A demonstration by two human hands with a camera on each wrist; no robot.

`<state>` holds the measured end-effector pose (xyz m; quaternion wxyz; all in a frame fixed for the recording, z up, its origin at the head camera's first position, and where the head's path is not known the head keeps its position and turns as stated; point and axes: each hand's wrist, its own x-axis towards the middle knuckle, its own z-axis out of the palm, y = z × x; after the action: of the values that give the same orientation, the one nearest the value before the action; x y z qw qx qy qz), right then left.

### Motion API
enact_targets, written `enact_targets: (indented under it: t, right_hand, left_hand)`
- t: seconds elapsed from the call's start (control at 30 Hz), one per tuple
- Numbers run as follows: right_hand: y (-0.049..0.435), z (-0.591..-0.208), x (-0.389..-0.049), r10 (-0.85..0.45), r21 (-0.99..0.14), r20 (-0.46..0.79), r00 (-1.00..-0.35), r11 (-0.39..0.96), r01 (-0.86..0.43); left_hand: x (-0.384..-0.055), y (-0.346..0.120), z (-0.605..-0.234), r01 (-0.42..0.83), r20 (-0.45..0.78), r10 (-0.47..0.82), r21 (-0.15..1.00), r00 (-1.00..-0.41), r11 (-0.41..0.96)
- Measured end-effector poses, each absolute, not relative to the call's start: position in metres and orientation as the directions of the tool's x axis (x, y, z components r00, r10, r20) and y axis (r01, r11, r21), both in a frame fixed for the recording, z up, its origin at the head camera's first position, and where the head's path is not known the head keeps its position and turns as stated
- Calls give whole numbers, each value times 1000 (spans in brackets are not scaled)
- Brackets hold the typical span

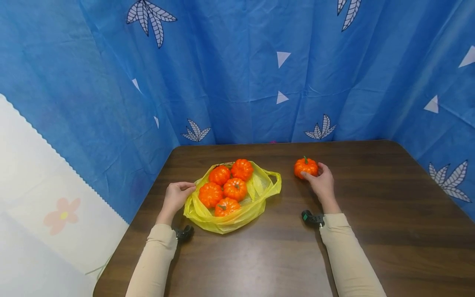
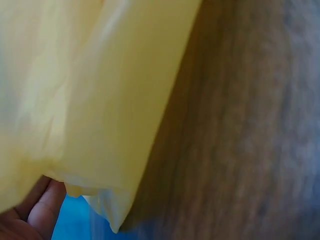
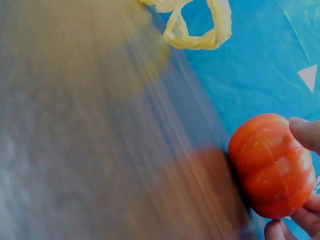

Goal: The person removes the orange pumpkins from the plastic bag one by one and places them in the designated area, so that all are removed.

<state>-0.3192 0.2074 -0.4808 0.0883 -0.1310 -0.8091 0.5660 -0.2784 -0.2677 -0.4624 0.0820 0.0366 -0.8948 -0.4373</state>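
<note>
A yellow plastic bag (image 1: 256,206) lies spread wide on the table, with several small orange pumpkins (image 1: 235,189) inside it. My left hand (image 1: 176,197) pinches the bag's left rim between thumb and fingers. In the left wrist view the thin yellow film (image 2: 120,100) fills much of the picture, and fingertips (image 2: 47,205) show at its lower edge. To the right of the bag, my right hand (image 1: 322,181) grips a single orange pumpkin (image 1: 306,167) with a green stem. The right wrist view shows thumb and fingers round this pumpkin (image 3: 272,165), close to the tabletop.
The dark wooden table (image 1: 378,198) has rounded far corners. Behind it hangs a blue curtain (image 1: 245,74) with leaf and triangle prints. A loop handle (image 1: 274,181) of the bag sticks out on its right side, between the bag and the held pumpkin.
</note>
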Motion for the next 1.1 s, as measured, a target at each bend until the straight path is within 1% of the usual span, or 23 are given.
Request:
enact_targets:
  t: [0.43,0.8,1.1]
  right_hand:
    - [206,-481,-318,310,-941,-6,-951,319,110]
    - [206,-480,-318,311,-942,-7,-950,317,111]
    - [205,-481,-318,314,-950,-1,-949,296,99]
  left_hand:
    - [-277,-268,-459,11,114,-111,746,-987,665]
    - [-278,-269,-456,-15,67,-91,721,-994,692]
    - [-278,-270,-453,-4,64,-68,695,-996,719]
